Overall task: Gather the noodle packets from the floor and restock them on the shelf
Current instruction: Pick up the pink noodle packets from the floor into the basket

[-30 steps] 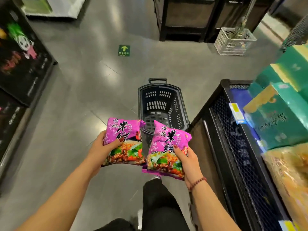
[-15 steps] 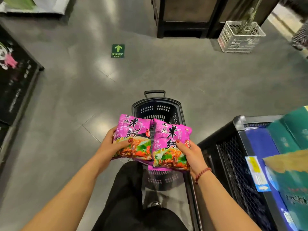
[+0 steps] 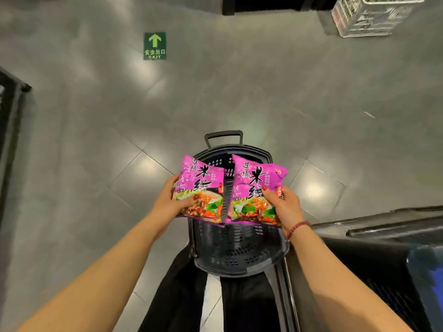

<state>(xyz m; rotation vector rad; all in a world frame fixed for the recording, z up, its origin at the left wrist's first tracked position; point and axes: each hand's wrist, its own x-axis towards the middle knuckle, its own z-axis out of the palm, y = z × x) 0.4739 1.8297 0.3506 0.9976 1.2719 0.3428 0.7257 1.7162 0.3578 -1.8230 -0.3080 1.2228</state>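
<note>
Two purple noodle packets with black characters and a food picture hang side by side over a dark plastic basket (image 3: 239, 255) on the floor. My left hand (image 3: 167, 202) grips the left packet (image 3: 201, 185) by its lower left edge. My right hand (image 3: 282, 204) grips the right packet (image 3: 256, 188) by its lower right side, thumb on the front. The packets nearly touch. A black shelf (image 3: 374, 236) stands at the lower right; only its top corner and dark mesh side show.
The basket's handle (image 3: 224, 137) points away from me. A green exit arrow sticker (image 3: 154, 46) lies on the grey tiled floor. A white wire crate (image 3: 369, 15) sits at the top right, a dark display (image 3: 12, 121) at the left edge.
The view has tilted down and away from the shelf, so its green boxes have left the frame. Both hands have brought the packets together and level above the basket.
</note>
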